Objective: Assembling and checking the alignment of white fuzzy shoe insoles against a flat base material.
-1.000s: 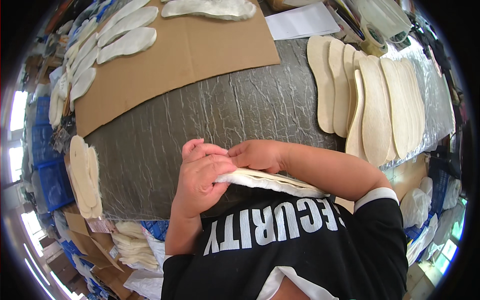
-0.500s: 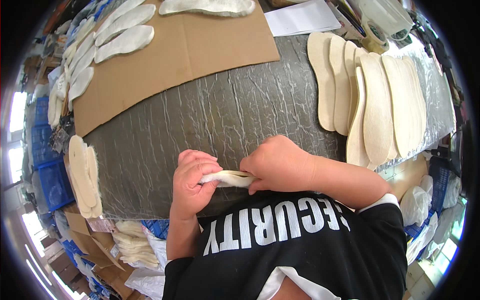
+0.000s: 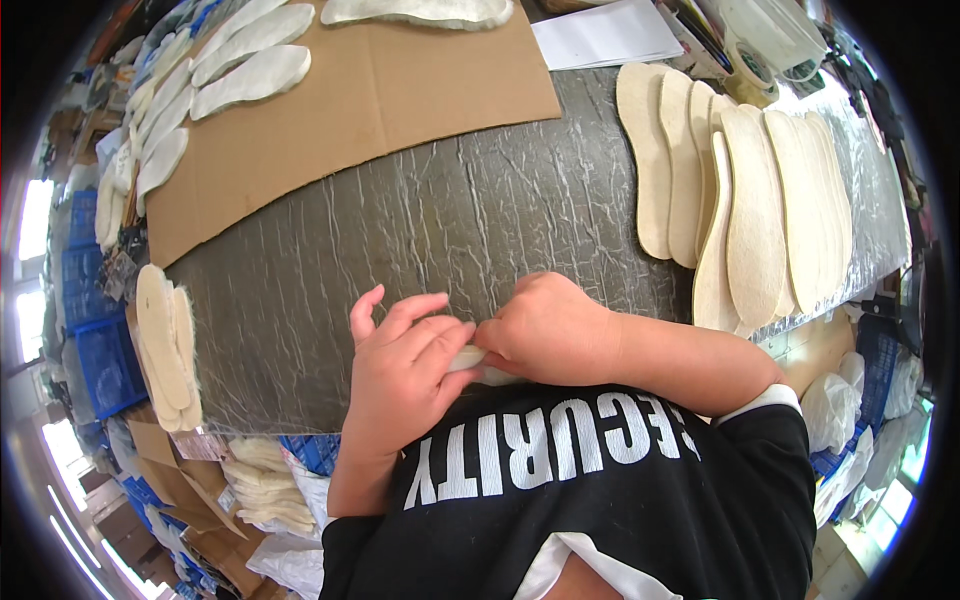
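Close to my body, both hands meet on one cream insole (image 3: 466, 357) with a white fleecy side, mostly hidden by the fingers. My left hand (image 3: 408, 362) pinches its left end between thumb and forefinger, the other fingers fanned upward. Around the insole's right part, my right hand (image 3: 548, 330) is closed in a fist-like grip. Below that fist a bit of white fleece shows. The two hands nearly touch above the dark, creased table covering (image 3: 400, 230).
Overlapping cream insoles (image 3: 757, 215) lie at the right. White fleecy insoles (image 3: 252, 82) rest on a brown cardboard sheet (image 3: 400, 90) at the far left. A small insole stack (image 3: 165, 350) sits on the left edge. White paper (image 3: 610, 38) and a clear plastic tub (image 3: 775, 35) are at the back.
My left hand has slid right along the insole toward my right hand, and its upper fingers have spread. The insole is now more covered. My right hand has barely moved.
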{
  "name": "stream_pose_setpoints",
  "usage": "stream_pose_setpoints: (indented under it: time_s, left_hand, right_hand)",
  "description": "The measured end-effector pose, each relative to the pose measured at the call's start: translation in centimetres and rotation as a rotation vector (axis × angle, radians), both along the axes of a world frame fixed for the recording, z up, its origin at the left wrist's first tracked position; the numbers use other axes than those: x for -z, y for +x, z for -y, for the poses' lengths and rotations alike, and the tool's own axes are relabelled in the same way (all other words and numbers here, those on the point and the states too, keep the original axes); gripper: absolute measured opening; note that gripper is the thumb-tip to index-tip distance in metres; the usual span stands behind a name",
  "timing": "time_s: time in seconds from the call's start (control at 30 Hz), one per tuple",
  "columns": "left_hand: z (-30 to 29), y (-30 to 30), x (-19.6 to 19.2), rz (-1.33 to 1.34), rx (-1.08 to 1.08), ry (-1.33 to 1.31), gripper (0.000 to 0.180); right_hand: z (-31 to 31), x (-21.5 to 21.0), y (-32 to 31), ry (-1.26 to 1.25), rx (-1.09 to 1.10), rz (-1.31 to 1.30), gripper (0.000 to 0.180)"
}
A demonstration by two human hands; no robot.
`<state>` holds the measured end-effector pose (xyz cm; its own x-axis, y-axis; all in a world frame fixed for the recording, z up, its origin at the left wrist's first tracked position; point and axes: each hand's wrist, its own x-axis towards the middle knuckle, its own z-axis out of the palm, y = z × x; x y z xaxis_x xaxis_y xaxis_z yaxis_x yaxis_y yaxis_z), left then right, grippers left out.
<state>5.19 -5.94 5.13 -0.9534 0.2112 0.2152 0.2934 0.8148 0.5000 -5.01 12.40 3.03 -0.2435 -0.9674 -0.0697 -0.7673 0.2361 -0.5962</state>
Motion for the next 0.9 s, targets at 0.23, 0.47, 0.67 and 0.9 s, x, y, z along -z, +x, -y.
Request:
stream_pose_setpoints:
  time_s: [0.23, 0.47, 0.67, 0.9]
  left_hand:
    - [0.3, 0.8, 0.8, -0.029, -0.007, -0.029, 0.021]
    - [0.1, 1.0, 1.1, -0.029, -0.004, -0.012, 0.022]
    - [0.2, 1.1, 1.2, -0.023, 0.012, -0.011, 0.022]
    - [-2.4, -0.2, -1.0, 0.012, 0.062, -0.130, 0.032]
  right_hand:
    - [-3.5, -3.1, -1.9, 0.375, -0.012, 0.092, 0.060]
    - [-6.0, -1.3, 1.0, -0.018, 0.203, 0.005, 0.035]
    - [-5.4, 0.1, 1.5, -0.157, 0.264, -0.053, 0.023]
    - [-5.2, -0.1, 1.9, -0.192, 0.259, -0.094, 0.024]
